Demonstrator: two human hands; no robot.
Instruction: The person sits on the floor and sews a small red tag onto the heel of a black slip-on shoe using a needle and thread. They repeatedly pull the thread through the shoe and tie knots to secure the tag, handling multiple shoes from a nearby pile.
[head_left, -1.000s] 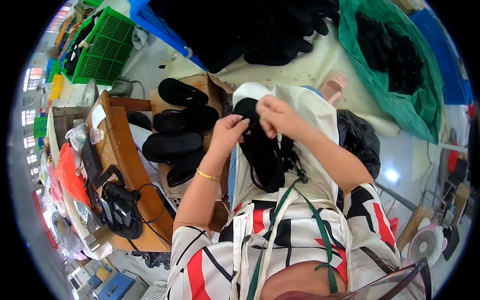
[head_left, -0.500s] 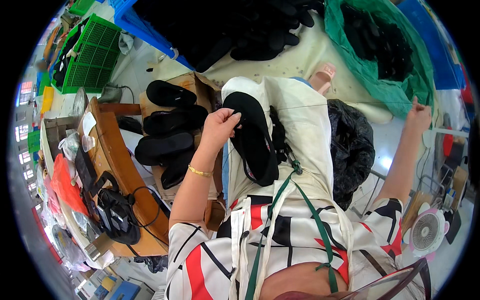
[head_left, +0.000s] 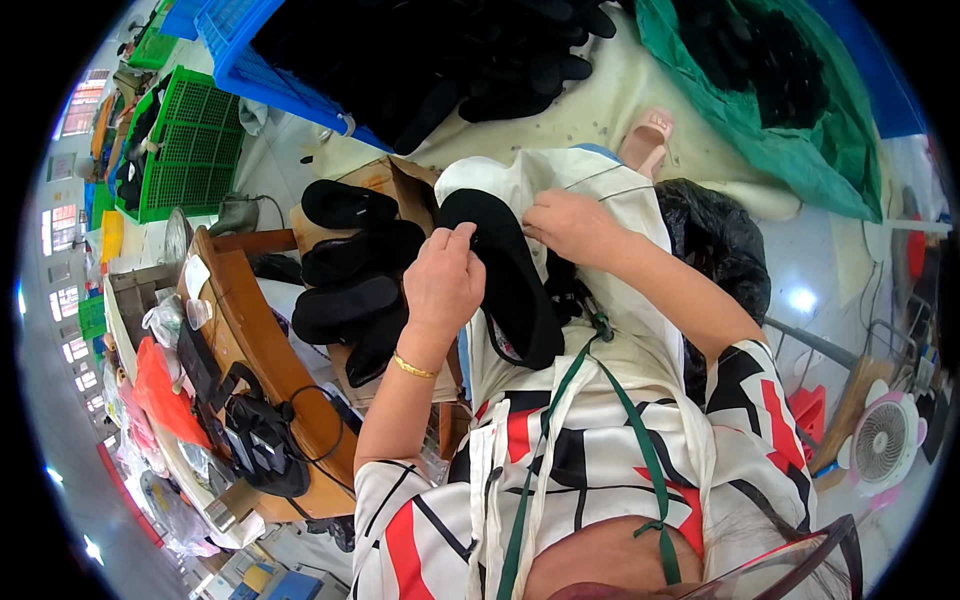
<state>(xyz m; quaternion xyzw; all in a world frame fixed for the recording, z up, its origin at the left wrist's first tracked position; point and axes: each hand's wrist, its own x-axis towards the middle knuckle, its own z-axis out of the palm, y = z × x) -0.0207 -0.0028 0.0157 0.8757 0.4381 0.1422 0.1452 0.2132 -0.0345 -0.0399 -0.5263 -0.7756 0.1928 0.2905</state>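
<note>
A black slipper [head_left: 522, 300] lies on my lap over the pale apron [head_left: 625, 300], its toe end pointing away from me. My left hand [head_left: 447, 278] is closed on its left edge near the toe, thumb and fingers pinching the rim. Just across the slipper, my right hand [head_left: 575, 228] is pinched close to the opposite edge. A thin dark thread [head_left: 610, 190] trails beside the right hand; any needle in those fingers is too small to make out.
Several black slippers [head_left: 345, 308] rest on a cardboard box [head_left: 400, 185] at left, beside a wooden table [head_left: 250, 345]. Ahead stand a blue crate [head_left: 225, 50] and a green sack [head_left: 690, 110] of black pieces. A black bag [head_left: 720, 240] sits right of my lap; a fan [head_left: 885, 440] stands farther right.
My right hand has come back from far out on the right, where the thread was stretched taut, to the slipper's edge. My left hand stays on the slipper.
</note>
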